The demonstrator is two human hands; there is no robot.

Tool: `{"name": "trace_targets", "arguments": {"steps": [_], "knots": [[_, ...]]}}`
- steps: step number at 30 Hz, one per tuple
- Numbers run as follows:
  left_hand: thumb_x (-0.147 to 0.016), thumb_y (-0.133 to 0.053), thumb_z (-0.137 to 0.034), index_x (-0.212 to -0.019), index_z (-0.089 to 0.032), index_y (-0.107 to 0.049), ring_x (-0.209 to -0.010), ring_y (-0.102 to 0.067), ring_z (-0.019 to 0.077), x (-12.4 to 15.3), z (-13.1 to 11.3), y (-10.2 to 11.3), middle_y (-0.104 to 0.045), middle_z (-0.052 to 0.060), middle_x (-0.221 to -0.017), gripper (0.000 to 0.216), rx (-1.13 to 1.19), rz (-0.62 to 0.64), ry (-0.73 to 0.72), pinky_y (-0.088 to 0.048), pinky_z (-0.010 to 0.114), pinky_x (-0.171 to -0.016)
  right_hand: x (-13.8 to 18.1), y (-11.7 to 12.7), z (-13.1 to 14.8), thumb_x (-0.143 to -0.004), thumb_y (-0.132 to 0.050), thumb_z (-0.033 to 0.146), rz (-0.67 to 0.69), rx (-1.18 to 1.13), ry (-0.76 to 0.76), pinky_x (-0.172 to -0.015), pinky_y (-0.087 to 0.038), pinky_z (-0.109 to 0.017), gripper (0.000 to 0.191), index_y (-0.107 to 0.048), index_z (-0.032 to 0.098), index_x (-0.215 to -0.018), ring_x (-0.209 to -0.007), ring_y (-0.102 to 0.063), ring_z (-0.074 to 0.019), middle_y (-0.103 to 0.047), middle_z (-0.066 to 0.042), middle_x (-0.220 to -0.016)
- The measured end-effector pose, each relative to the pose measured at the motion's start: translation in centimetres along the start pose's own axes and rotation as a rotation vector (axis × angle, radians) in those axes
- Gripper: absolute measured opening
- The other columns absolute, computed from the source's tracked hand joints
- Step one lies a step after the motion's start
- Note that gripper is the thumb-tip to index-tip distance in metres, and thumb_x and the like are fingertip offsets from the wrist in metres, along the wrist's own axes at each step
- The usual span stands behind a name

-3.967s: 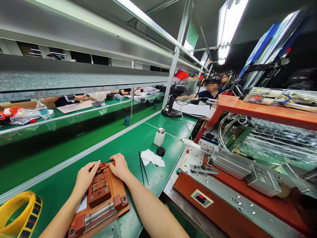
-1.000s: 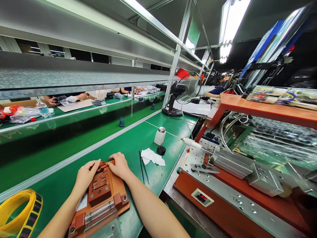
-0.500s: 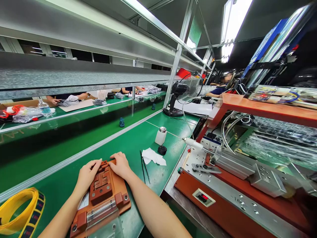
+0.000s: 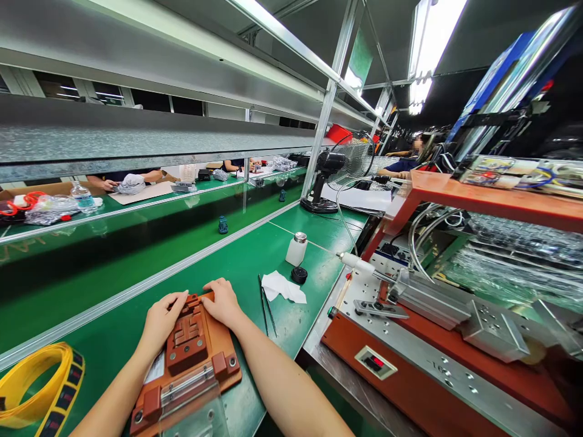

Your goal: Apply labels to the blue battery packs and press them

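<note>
A reddish-brown fixture (image 4: 217, 337) lies on the green bench below me, with a raised, slotted block (image 4: 186, 355) in its middle. At its near end a clear hinged plate (image 4: 195, 413) is swung down towards me. My left hand (image 4: 159, 318) grips the far left edge, its fingertips by the block's far end. Around the far right corner curls my right hand (image 4: 222, 301), its thumb on the fixture's top. Both hands partly cover the far end, so whatever lies under the fingers is hidden. Black tweezers (image 4: 268, 306) rest right of my right hand.
White paper (image 4: 283, 287), a black round cap (image 4: 299, 275) and a white bottle (image 4: 296, 249) stand beyond the tweezers. A yellow strip coil (image 4: 57, 355) sits at left. Right of the bench is a brown-and-metal machine (image 4: 387, 358); a black fan (image 4: 330, 164) stands farther back.
My hands keep the same hold on the fixture. The view has shifted very slightly; across the bench, a person's hands have moved a little around a plastic bag.
</note>
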State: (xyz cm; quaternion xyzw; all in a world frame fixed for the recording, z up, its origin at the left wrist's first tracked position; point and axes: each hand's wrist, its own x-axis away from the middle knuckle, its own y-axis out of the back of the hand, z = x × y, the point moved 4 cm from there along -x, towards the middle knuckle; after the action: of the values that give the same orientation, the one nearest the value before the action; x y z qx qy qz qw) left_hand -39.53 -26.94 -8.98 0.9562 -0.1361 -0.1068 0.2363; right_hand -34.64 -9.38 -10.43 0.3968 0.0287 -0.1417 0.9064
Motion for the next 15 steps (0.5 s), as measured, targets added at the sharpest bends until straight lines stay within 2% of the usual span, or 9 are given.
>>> {"name": "trace_targets", "arguments": {"steps": [8,15], "knots": [[-0.074,-0.058,-0.075,-0.085,-0.022,-0.078,-0.096,-0.070,0.0312,-0.05,0.14,0.01,-0.078,0.008,-0.102,0.058,-0.024,-0.007,-0.010,-0.052,0.035,-0.083,0.05,0.03,-0.03,-0.088,-0.067,0.033,0.000,-0.005,0.004,-0.101,-0.044,-0.038,0.029,-0.068,0.022,-0.114,-0.116,-0.053,-0.0261,-0.061,-0.009,-0.118],[-0.077,-0.056,-0.074,-0.087,-0.022,-0.078,-0.094,-0.071,0.0305,0.11,-0.30,0.10,-0.077,0.008,-0.105,0.058,-0.044,0.006,-0.003,-0.053,0.032,-0.075,0.07,0.10,0.06,-0.088,-0.067,0.033,0.007,-0.010,0.005,-0.102,-0.043,-0.038,0.031,-0.068,0.020,-0.116,-0.117,-0.053,-0.0262,-0.061,-0.011,-0.120]]}}
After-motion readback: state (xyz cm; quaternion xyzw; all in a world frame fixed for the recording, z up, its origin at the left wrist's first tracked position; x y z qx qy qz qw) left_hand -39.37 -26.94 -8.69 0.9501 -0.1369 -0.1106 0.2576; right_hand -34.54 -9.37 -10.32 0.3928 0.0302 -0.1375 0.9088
